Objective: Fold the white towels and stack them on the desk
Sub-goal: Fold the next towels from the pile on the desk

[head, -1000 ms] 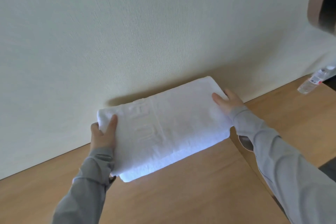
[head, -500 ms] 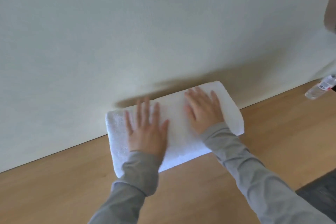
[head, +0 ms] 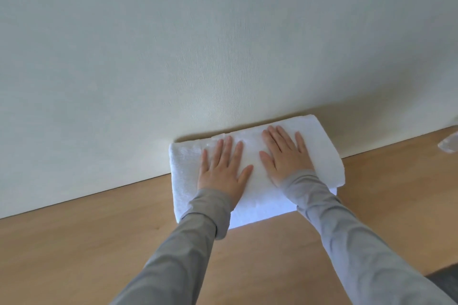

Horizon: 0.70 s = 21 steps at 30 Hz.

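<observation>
Towel (head: pixel 324 153), folded, on desk (head: pixel 99 242) under flat, straight-fingered left hand (head: pixel 223 173) and right hand (head: pixel 285 156).

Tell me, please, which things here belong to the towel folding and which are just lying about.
Job: folded white towel, desk, left hand and right hand, both flat on it.
Lying about: blurred clear object at the right edge.

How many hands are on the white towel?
2. The left hand lies flat on the towel, the right hand flat beside it. None looks hidden.
</observation>
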Available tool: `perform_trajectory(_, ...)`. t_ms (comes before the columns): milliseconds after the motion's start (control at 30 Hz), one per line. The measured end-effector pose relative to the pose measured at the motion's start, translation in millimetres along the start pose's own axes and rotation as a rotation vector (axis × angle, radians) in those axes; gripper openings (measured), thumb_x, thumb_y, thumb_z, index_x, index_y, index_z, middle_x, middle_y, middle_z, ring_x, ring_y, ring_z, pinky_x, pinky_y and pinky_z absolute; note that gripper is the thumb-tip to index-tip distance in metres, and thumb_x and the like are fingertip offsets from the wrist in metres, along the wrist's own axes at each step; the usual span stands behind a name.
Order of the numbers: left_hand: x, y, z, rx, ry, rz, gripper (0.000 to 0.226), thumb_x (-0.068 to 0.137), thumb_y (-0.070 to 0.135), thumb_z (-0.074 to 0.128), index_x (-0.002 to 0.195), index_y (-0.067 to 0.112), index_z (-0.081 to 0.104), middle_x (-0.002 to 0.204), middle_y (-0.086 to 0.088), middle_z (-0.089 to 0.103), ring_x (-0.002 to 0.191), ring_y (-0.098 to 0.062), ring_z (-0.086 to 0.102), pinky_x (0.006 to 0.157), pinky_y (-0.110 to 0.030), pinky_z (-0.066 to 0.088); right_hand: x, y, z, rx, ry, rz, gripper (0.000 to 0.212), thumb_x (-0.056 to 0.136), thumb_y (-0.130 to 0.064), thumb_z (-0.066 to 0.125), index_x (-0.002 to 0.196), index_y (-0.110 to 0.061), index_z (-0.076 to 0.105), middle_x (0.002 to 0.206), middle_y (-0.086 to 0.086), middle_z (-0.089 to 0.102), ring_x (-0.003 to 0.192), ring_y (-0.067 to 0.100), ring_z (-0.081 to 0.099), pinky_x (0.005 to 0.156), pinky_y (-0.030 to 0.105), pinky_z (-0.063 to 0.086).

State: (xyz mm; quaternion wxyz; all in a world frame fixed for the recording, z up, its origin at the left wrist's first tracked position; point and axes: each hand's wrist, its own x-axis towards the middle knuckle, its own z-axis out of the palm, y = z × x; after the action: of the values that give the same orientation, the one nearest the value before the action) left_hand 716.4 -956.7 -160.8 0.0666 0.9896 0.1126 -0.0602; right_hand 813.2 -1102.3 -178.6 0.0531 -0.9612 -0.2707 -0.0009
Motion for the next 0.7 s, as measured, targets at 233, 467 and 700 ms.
perform_trajectory(233, -28.4, -44.3, -36.8, 0.143, -0.024, 0.081, 0.058, 0.100, 0.049, 0.020, 0.151, 0.029, 0.002, 0.160, 0.007, -0.009, 0.147, -0.013, -0.007, 0.119, -0.037, -0.001, -7.2, -7.7, -30.9, 0.038, -0.110, 0.017, 0.055, 0.099, -0.040, 0.021, 0.149, -0.021, 0.009, 0.159, -0.004, 0.005, 0.146, 0.013, 0.001, 0.118, 0.040, -0.001)
perform_trajectory(467, -74.0, -100.6, -103.5, 0.151, 0.049, -0.131, 0.054, 0.100, 0.047, 0.019, 0.151, 0.026, 0.014, 0.160, 0.007, 0.003, 0.147, -0.011, 0.003, 0.119, -0.035, 0.006, -10.6, -81.4, -113.5, 0.184, 0.014, -0.101, 0.051, 0.100, -0.032, 0.027, 0.147, -0.012, 0.020, 0.154, 0.006, 0.023, 0.144, 0.020, 0.014, 0.117, 0.034, 0.006)
perform_trajectory(700, -175.5, -195.7, -189.3, 0.153, 0.235, -0.325, 0.058, 0.100, 0.048, 0.020, 0.151, 0.024, 0.009, 0.159, 0.007, 0.011, 0.145, -0.011, 0.014, 0.118, -0.034, 0.013, -15.7, -223.8, -200.4, 0.114, 0.179, -0.323, 0.048, 0.100, -0.029, 0.031, 0.143, -0.010, 0.027, 0.147, 0.006, 0.035, 0.140, 0.020, 0.021, 0.114, 0.034, 0.009)
